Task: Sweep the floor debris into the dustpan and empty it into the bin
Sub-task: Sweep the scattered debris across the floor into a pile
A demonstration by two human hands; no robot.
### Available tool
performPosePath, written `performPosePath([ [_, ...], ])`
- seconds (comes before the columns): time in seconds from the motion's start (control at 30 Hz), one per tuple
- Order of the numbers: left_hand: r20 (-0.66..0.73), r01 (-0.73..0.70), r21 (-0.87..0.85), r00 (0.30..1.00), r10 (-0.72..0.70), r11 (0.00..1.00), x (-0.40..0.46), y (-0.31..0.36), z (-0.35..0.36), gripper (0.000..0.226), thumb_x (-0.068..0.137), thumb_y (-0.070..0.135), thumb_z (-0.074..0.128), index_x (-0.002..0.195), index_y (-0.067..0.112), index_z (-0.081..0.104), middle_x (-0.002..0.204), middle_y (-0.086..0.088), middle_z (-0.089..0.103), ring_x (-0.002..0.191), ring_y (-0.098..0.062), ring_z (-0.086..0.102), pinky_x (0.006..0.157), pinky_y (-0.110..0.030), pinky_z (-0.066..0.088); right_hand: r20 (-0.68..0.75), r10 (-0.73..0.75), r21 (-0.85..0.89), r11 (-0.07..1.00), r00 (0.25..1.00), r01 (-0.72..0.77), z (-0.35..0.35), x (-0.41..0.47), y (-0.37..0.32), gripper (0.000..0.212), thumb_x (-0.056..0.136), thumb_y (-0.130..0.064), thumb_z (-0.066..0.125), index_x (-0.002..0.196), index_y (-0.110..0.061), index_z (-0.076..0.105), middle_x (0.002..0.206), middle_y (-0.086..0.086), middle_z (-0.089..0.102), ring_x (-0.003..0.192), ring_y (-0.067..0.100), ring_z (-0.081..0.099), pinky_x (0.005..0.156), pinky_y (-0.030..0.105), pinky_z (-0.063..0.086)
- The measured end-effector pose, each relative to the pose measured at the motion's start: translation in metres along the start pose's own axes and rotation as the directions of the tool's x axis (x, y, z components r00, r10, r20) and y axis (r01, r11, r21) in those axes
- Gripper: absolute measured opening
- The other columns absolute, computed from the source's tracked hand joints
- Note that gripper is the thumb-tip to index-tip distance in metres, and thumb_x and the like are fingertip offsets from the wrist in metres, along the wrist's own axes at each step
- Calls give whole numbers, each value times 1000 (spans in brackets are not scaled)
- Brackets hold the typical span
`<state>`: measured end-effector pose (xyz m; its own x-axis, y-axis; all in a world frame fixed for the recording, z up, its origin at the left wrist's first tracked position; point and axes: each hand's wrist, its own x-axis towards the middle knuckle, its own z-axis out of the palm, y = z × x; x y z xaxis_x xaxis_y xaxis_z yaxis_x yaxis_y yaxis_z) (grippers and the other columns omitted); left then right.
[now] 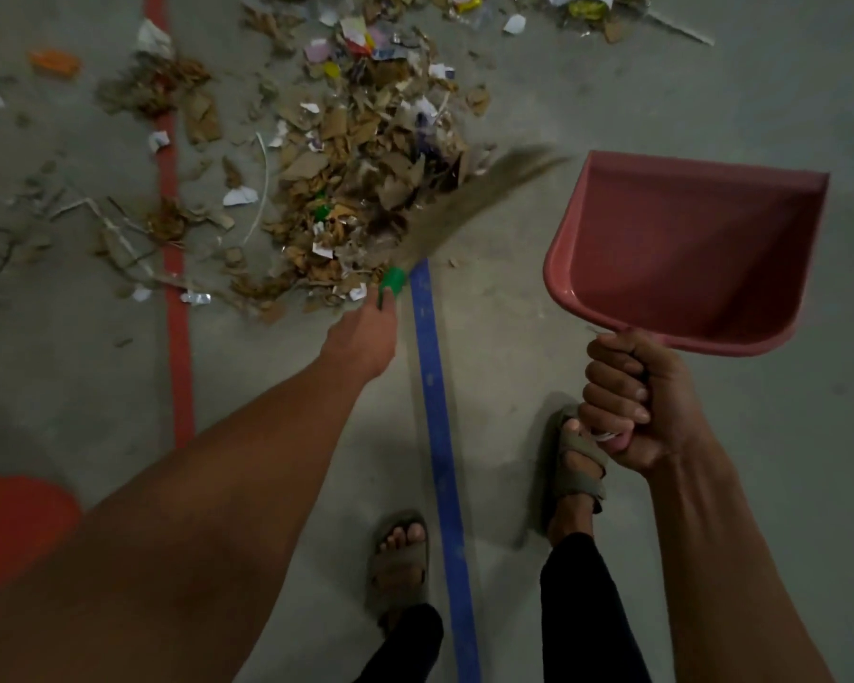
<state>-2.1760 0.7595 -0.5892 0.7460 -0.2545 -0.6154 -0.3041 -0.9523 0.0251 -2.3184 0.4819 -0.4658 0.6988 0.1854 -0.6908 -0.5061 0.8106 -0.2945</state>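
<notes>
A pile of torn cardboard, paper scraps and wrappers (361, 170) lies on the grey floor ahead of me. My left hand (363, 340) grips the green handle of a straw broom (469, 204), whose blurred bristles lie at the pile's right edge. My right hand (624, 404) is wrapped round the handle of a pink dustpan (686, 253), held above the floor to the right of the pile. The pan looks empty inside.
A red tape line (176, 298) and a blue tape line (437, 416) run along the floor. An orange round object (16, 529) sits at the lower left. More litter (583, 7) lies at the top. My sandalled feet (400, 559) stand near the blue line.
</notes>
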Motion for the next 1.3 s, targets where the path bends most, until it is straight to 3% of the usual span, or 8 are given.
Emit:
performPosePath([
  [0.33,-206,7,-223,977,-54,975,-33,-50,-18,66,105,12,40,164,10,9,172,-13,7,132,-47,49,104,-55,46,73,75,-19,997,995,-73,46,-4,15,38,94,-20,42,62,-26,23,41,-9,18,32,7,7,37,22,6],
  [0.57,-186,-138,-253,978,92,957,-64,-30,22,65,108,20,36,164,25,4,173,-1,4,124,-42,58,100,-57,51,66,86,-90,993,994,-80,53,2,-15,38,96,-20,41,64,-27,21,44,-9,13,32,8,7,37,21,8],
  [0.7,-36,-169,-161,986,166,972,-75,-15,42,65,106,18,38,165,25,10,173,-1,6,120,-40,60,96,-53,54,59,93,-113,990,994,-86,51,1,-27,39,95,-20,43,62,-26,24,45,-9,12,33,7,7,37,21,7],
  [0.8,123,-77,-90,989,87,993,-76,-7,36,69,103,13,41,165,21,12,172,-6,10,131,-39,51,105,-51,49,55,114,-125,986,992,-106,46,0,-31,38,93,-20,44,58,-25,30,43,-9,14,33,8,6,38,21,6],
  [0.87,146,29,-85,989,-16,996,-72,-6,26,72,100,12,43,164,16,11,170,-11,13,131,-40,51,107,-51,48,49,130,-124,985,990,-123,41,0,-32,38,93,-20,45,57,-25,30,40,-9,19,33,8,6,39,21,6],
  [1.0,3,162,-153,987,-163,975,-60,-15,5,73,100,8,44,164,12,9,170,-14,11,124,-45,55,102,-55,49,46,149,-127,982,988,-142,33,0,-36,39,93,-20,44,57,-25,31,39,-9,23,33,8,6,38,21,7],
  [1.17,-93,187,-230,973,-213,955,-52,-24,-11,70,104,12,41,165,16,6,173,-7,1,126,-46,53,103,-55,46,59,151,-124,982,987,-143,31,1,-47,40,95,-20,40,57,-26,29,44,-9,12,33,8,6,36,21,8],
  [1.3,-146,152,-313,968,-206,937,-61,-8,-13,66,106,15,41,164,13,11,172,-9,7,124,-46,55,102,-55,47,79,142,-110,985,987,-133,29,3,-62,40,98,-21,38,61,-27,24,45,-9,11,33,8,6,36,21,8],
])
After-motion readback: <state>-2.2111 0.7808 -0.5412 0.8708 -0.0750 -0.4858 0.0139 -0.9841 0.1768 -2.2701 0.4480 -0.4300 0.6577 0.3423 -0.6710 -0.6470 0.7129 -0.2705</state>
